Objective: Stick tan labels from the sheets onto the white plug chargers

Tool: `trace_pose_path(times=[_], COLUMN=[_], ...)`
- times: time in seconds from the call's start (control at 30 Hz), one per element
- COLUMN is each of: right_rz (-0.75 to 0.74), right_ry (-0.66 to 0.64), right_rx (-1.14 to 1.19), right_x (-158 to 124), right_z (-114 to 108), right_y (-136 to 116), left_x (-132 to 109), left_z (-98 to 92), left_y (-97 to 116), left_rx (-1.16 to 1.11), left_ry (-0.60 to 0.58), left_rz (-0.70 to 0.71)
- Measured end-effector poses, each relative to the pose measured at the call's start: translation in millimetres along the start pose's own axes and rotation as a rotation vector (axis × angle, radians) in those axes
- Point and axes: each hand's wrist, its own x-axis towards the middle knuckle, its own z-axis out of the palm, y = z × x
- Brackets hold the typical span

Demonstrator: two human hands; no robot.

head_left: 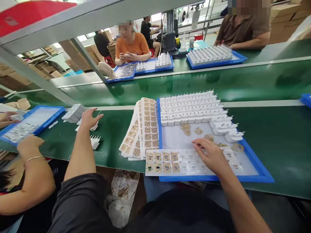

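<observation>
My left hand [89, 119] is stretched out to the left with fingers apart, over a few white plastic parts with thin metal pins [95, 141]. A stack of white blocks [75, 113] stands just beyond it. My right hand [212, 156] hovers at a sticker sheet [187, 163], fingers extended and thumb slightly apart; nothing shows in its grip. Several tan stickers remain at the sheet's left end. The sheet lies across the front of a blue-rimmed tray [263, 174]. Rows of white pinned parts [189, 108] fill the tray's back, and loose tan pieces [186, 128] lie in front of them.
Stacked sticker sheets [149, 129] lie left of the tray. At far left, a co-worker's arm [31, 161] is beside another blue tray [36, 121]. Across the green belt [194, 82], two people sit near trays [211, 56] of parts. A metal frame [80, 26] crosses overhead.
</observation>
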Motion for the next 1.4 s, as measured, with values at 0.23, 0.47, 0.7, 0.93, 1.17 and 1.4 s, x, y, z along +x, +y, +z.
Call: trace_pose_path(times=[0.23,0.47,0.7,0.93,1.17,1.4], right_rz=[-0.046,-0.063,-0.01,0.208,0.199,0.254], right_ry=[-0.002,-0.04,0.331,0.231,0.23,-0.267], right_rx=[0.073,0.116,-0.128,-0.318,0.589,1.139], right_x=[-5.2,-9.2,-12.0,-15.0,-24.5,-16.3], right_z=[-3.1,0.4,-36.1,-87.7,-59.8,9.2], right_y=[-0.3,-1.2,16.0,68.7,17.6,-41.3], left_x=[-45.0,-87.6,-91.8,-140.4,-203.5,-245.5], left_z=[14.5,54.4,42.9,4.2,-20.7,5.0], left_y=[220.0,296.2,293.2,314.2,324.8,303.6], left_rx=[-0.253,-0.15,-0.129,-0.294,-0.674,-1.101], left_ry=[-0.175,-0.271,-0.271,-0.296,-0.409,-0.419], left_rz=[0.644,0.607,0.551,0.607,0.545,0.219])
